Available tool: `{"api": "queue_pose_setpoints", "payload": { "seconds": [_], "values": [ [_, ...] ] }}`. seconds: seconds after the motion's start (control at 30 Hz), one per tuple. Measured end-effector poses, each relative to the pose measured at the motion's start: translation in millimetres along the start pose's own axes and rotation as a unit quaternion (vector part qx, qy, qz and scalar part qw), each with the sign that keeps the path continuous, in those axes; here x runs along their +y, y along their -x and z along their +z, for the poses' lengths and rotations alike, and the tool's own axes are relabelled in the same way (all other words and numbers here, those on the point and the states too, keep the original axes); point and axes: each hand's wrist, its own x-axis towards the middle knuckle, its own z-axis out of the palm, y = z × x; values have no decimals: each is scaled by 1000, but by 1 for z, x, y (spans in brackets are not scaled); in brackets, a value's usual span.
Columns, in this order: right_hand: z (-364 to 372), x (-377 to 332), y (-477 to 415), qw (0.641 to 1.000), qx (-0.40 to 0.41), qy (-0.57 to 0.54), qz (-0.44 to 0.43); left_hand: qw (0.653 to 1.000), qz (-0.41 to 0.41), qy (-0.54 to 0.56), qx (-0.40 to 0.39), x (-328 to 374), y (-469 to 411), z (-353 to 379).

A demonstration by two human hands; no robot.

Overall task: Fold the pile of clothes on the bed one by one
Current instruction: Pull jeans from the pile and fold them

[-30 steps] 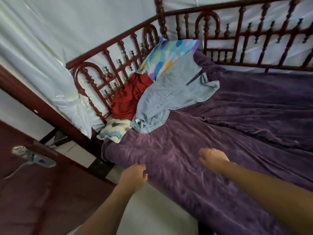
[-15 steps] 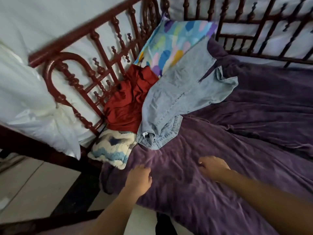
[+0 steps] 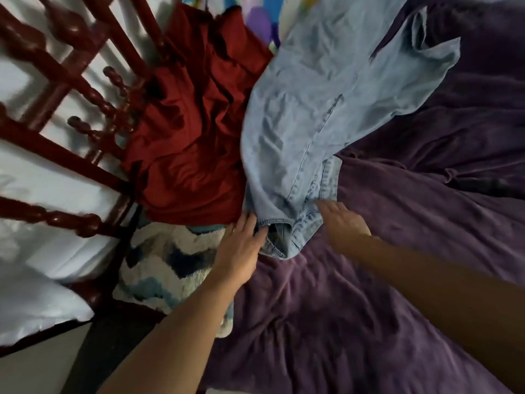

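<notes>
My left hand (image 3: 241, 248), fingers straight, touches the near hem of the crumpled pale blue denim jeans (image 3: 306, 109); my right hand (image 3: 342, 223), blurred, fingers extended, gripping nothing, meets the same hem.

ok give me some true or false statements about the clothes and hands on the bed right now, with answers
1. The left hand and right hand are both at the waistband end of the light blue jeans. True.
2. The jeans are already folded. False: they lie spread out and crumpled.
3. The red garment lies between the jeans and the wooden bed rail. True.
4. The blanket is green. False: it is purple.
5. The left hand grips the red garment. False: its fingers reach the edge of the jeans.
</notes>
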Motion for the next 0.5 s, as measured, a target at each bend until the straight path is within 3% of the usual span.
{"api": "queue_pose_setpoints", "payload": {
  "seconds": [0.13,0.23,0.37,0.5],
  "values": [
    [23,-2,-26,999,4,-23,24,1000,7,-7,26,-7,-17,12],
    [9,-1,-14,989,39,-128,61,999,-13,29,29,-1,-18,-6],
    [-34,9,25,950,101,-272,115,990,-22,118,78,3,-5,-66],
    [-98,38,72,918,197,-311,147,974,1,183,136,12,6,-149]
  ]
}}
